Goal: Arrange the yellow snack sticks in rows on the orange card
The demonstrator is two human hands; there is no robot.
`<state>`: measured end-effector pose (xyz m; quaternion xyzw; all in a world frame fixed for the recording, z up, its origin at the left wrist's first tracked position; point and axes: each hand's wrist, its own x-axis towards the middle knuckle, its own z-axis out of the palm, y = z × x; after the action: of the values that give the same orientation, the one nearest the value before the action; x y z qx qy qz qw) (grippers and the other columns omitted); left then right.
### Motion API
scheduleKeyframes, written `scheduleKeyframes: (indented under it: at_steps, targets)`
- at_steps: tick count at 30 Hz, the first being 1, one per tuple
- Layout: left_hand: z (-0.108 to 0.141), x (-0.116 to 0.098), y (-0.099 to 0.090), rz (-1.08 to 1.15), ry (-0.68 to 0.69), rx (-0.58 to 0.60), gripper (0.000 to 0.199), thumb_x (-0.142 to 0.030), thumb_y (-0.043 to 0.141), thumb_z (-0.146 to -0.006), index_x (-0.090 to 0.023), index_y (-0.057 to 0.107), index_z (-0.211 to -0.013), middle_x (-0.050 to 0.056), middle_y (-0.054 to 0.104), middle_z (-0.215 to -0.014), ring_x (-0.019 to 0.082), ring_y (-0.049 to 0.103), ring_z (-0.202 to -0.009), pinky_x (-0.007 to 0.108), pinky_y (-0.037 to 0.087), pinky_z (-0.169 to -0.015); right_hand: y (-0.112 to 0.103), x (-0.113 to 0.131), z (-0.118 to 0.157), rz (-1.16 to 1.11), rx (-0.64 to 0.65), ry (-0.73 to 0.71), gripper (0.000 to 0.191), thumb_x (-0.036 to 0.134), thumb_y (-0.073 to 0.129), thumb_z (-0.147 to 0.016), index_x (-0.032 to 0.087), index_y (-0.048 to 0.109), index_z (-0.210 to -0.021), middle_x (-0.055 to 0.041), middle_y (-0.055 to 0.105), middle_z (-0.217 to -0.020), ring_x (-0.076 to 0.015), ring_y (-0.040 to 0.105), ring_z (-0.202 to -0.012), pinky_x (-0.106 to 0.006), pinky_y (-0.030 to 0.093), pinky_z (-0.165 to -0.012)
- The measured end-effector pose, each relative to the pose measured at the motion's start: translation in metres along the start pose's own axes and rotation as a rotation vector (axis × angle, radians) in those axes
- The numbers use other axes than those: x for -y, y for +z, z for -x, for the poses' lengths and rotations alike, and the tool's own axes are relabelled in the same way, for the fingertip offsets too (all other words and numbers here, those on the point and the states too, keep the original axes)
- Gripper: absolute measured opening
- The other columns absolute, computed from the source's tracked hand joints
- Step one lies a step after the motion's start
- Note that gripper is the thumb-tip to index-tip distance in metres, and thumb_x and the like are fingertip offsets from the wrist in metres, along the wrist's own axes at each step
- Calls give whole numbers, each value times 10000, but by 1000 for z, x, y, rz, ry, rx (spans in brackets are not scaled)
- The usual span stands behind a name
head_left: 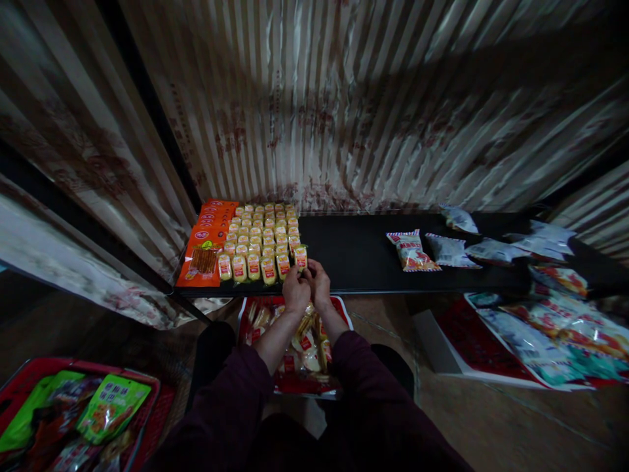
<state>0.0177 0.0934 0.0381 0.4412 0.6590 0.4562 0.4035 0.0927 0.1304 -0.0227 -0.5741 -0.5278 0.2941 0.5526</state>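
Several small wrapped snack cakes (253, 265), yellow with red and white labels, stand in tight rows on a black shelf (348, 252). At the front right corner of these rows is one more wrapped cake (300, 256), upright, with its lower part behind my fingers. My left hand (297, 292) is closed on it from the left. From the right, my right hand (320, 284) curls in at the same cake, its fingertips meeting those of my left hand. Below my forearms sits a red basket with a white rim (345, 308), holding more packaged food.
Orange snack packets (202, 257) lie left of the cakes. Puffy snack bags (411, 250) are scattered along the shelf's right side. A red box (455, 334) of bags stands lower right, a red basket (156, 387) of packets lower left. A pleated curtain (314, 98) hangs behind.
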Motion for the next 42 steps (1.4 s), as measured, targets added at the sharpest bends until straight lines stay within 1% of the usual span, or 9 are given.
scheduleKeyframes:
  at_steps: [7, 10, 13, 17, 22, 25, 30, 37, 42]
  targets:
    - [-1, 1, 1, 4, 87, 28, 458, -14, 468, -736, -187, 623, -1131, 99, 630, -1239, 193, 575, -1167, 335, 403, -1047, 1, 1, -5, -33, 10, 45, 304, 322, 568, -751, 195, 642, -1017, -67, 710, -971, -205, 647, -873, -366, 517, -852]
    - [1, -1, 3, 24, 108, 17, 402, -57, 459, -789, -164, 619, -1142, 117, 563, -1345, 194, 479, -1291, 333, 313, -1124, 2, 0, -7, -33, 9, 43, 312, 336, 566, -737, 189, 635, -1003, -72, 706, -992, -212, 643, -903, -381, 505, -887]
    - [2, -2, 4, 46, 106, 21, 344, -141, 453, -846, -166, 614, -1149, 114, 534, -1383, 192, 433, -1333, 330, 249, -1158, 3, 0, -8, -45, 13, 45, 323, 354, 547, -721, 185, 631, -983, -71, 702, -983, -218, 642, -900, -395, 506, -891]
    - [2, -1, 4, 51, 119, 51, 316, -199, 437, -873, -147, 621, -1125, 133, 547, -1359, 200, 450, -1316, 319, 267, -1148, 3, 3, -8, -50, 39, 43, 290, 356, 518, -722, 203, 627, -944, -45, 696, -934, -208, 640, -865, -371, 516, -855]
    - [-1, 0, 5, 43, 130, 42, 302, -207, 415, -887, -166, 637, -1088, 115, 582, -1315, 200, 452, -1309, 323, 276, -1145, 1, 6, -10, -22, 37, 45, 242, 318, 505, -694, 216, 610, -887, -33, 682, -873, -200, 624, -803, -350, 509, -809]
    - [-3, 0, 7, 26, 133, 51, 321, -212, 399, -894, -144, 636, -1099, 134, 583, -1307, 206, 458, -1303, 325, 286, -1140, 0, 7, -11, -22, 63, 47, 240, 305, 496, -691, 211, 602, -884, -34, 674, -869, -198, 619, -792, -347, 505, -796]
    - [-4, 0, 9, -13, 111, 35, 352, -208, 397, -888, -129, 626, -1143, 145, 544, -1361, 216, 438, -1326, 342, 264, -1155, -1, 8, -13, 48, 124, -12, 222, 303, 506, -728, 216, 605, -907, -39, 675, -913, -196, 613, -843, -336, 495, -816]
    - [-6, 1, 6, -30, 142, 68, 383, -223, 387, -895, -118, 615, -1184, 145, 528, -1384, 206, 409, -1354, 328, 258, -1164, 0, 7, -13, 173, 67, -65, 269, 274, 501, -733, 204, 627, -960, -66, 663, -970, -216, 594, -912, -365, 476, -872]
    - [-6, 3, 7, -150, 164, 81, 431, -218, 340, -909, -72, 571, -1242, 167, 474, -1431, 199, 384, -1372, 343, 238, -1178, -1, 5, -14, 214, 108, -98, 327, 263, 480, -760, 186, 633, -1039, -84, 668, -1031, -223, 594, -969, -391, 469, -923]
